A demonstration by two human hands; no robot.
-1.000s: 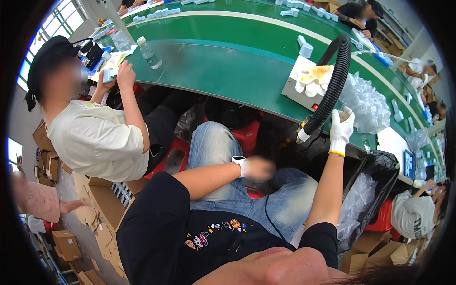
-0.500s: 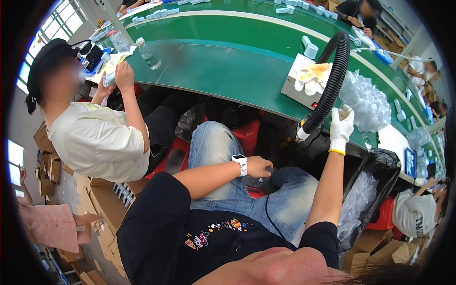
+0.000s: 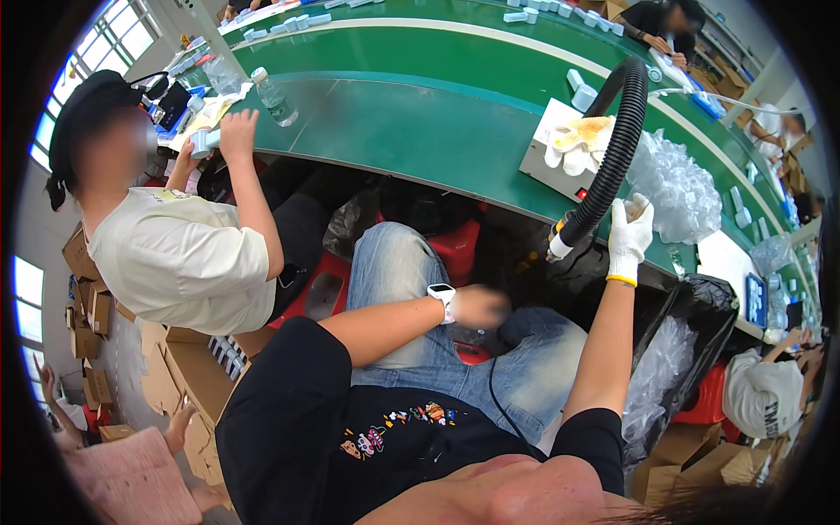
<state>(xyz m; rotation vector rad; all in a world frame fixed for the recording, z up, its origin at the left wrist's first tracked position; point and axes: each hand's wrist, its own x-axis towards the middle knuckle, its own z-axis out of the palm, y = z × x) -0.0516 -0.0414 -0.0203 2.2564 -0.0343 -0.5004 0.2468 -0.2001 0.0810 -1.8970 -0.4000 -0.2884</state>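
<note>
My left hand (image 3: 483, 307) sits over my lap on blue jeans, blurred, with its fingers curled into a fist. A white watch (image 3: 443, 293) is on that wrist. A thin black cable (image 3: 492, 385) runs from near the hand down toward my shirt. My right hand (image 3: 628, 238), in a white glove with a yellow cuff, is raised beside the lower end of a black ribbed hose (image 3: 612, 131). The glove is right next to the hose's nozzle (image 3: 558, 248). Whether it grips the hose is unclear.
A curved green workbench (image 3: 420, 131) runs ahead, carrying a white box with gloves on top (image 3: 560, 153), a water bottle (image 3: 273, 96) and clear plastic bags (image 3: 678, 188). A person in a cream shirt (image 3: 175, 262) sits to my left. Cardboard boxes (image 3: 87, 306) lie on the floor.
My left hand has shifted slightly on my lap and is now blurred. My gloved right hand stays by the hose. The seated person's raised hand holds still.
</note>
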